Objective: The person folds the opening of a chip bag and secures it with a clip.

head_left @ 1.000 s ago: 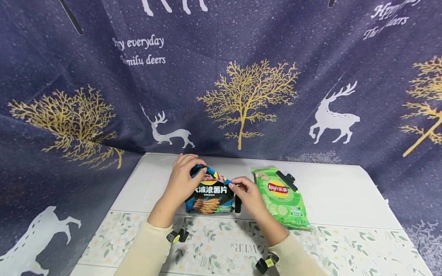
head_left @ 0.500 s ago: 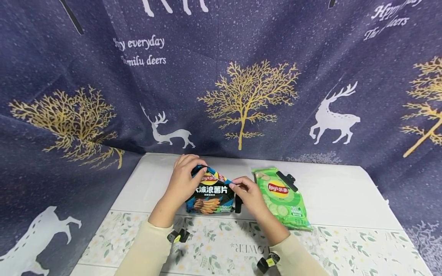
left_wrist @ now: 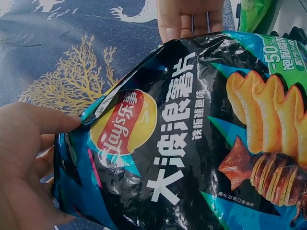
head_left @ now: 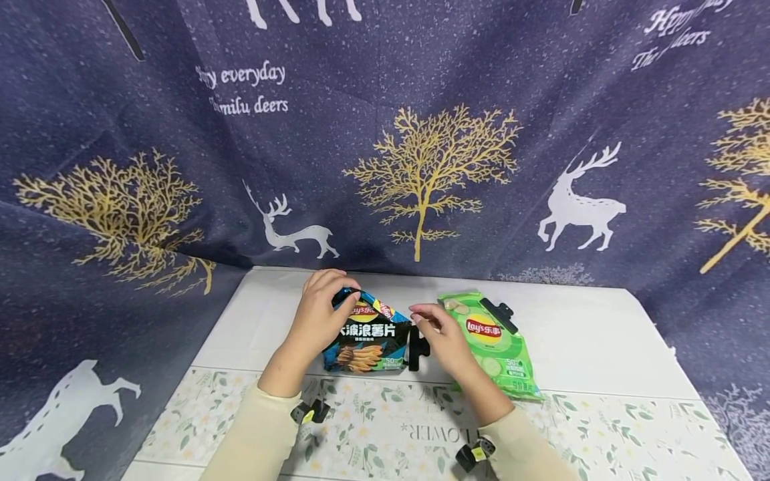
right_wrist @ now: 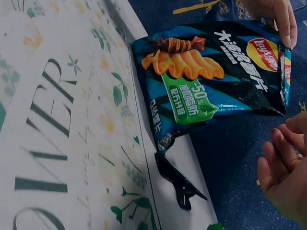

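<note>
My left hand (head_left: pixel 321 310) pinches the folded-over top edge of a black and blue Lay's chip bag (head_left: pixel 369 342), thumb in front and fingers behind. In the left wrist view, the thumb and fingers sit at one end of the fold (left_wrist: pixel 103 103). My right hand (head_left: pixel 444 339) is just off the bag's right top corner, fingers loosely bent and holding nothing. A gap shows between its fingertips and the bag in the right wrist view. On the table under that hand lies a black bag clip (right_wrist: pixel 176 179), beside the bag's lower corner.
To the right lies a green Lay's chip bag (head_left: pixel 490 344) with a black clip (head_left: pixel 500 314) across its upper right part. The white table (head_left: pixel 577 334) has a floral band along its front. A dark blue curtain (head_left: pixel 385 167) with deer and trees hangs behind.
My right hand has let go of the fold's right end and shifted slightly right, uncovering more of the black clip. The left hand keeps its pinch in the same place.
</note>
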Demonstrator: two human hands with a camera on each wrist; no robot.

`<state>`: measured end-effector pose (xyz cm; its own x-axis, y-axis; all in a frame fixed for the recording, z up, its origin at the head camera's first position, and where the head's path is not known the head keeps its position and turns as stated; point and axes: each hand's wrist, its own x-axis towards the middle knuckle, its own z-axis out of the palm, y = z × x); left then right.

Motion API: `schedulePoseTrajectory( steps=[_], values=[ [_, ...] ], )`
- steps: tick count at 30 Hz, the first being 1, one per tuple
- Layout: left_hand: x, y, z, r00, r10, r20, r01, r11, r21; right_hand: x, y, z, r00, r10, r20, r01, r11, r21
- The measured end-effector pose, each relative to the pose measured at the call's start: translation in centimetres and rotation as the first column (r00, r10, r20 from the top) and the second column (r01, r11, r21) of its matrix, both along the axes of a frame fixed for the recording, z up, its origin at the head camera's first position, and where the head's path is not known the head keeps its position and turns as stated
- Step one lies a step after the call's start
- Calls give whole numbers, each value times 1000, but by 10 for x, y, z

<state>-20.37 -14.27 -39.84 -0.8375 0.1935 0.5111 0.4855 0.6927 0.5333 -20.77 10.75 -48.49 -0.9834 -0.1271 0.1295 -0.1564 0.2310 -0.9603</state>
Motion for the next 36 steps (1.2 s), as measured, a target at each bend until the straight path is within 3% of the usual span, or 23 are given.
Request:
schedulePoseTrajectory(
  steps=[13, 22, 30, 36],
  values=[
    [-1, 0, -1, 1000, 4, 3, -4, 1000, 4, -2, 7, -6, 999, 18, -47, -16, 998, 54],
    [-1, 0, -2, 1000, -1, 4, 1, 1000, 5, -4, 10, -8, 999, 43, -26, -38, 983, 182],
    [0, 0, -2, 1000, -4, 19, 3, 1000, 12, -5, 12, -10, 999, 52, 13, -54, 950, 308],
    [1, -1, -1, 1000, 0, 27, 0, 1000, 13, -5, 11, -12, 999, 52, 8, -50, 886, 461]
  ],
)
